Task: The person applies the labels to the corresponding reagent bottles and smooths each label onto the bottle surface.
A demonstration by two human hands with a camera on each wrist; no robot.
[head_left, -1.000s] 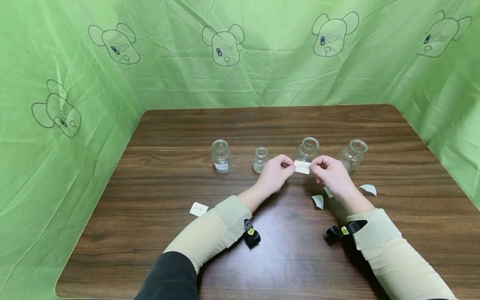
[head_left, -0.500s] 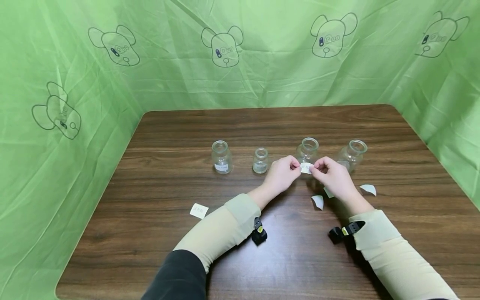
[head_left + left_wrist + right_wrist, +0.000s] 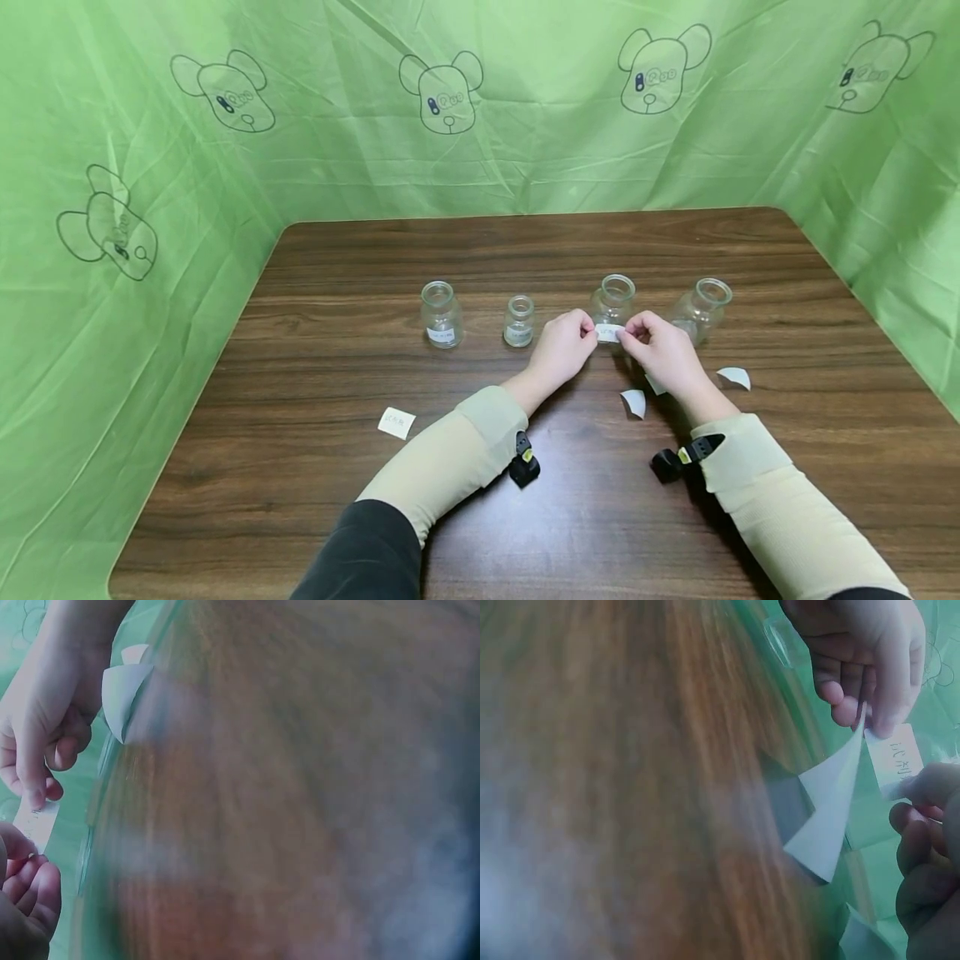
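A small white label with handwriting (image 3: 607, 333) is stretched between both hands, in front of the lower part of a glass jar (image 3: 617, 293). Whether it touches the glass, I cannot tell. My left hand (image 3: 561, 346) pinches the label's left end between thumb and finger. Its right end is pinched by my right hand (image 3: 667, 357). The right wrist view shows the label (image 3: 897, 759) with writing on its face, fingertips at both ends. Just behind my right hand stands another glass jar (image 3: 708, 304), partly hidden by it.
Left of the hands stand a small labelled jar (image 3: 519, 312) and a larger labelled jar (image 3: 441, 308). Another written label (image 3: 397, 422) lies near the left forearm. Curled paper scraps (image 3: 633, 404) lie by the right hand, with a white scrap (image 3: 733, 377) farther right.
My left hand has shifted right, closer to my right hand. The label has gone from stretched wide to partly bunched, and now faces forward more squarely before the jar.
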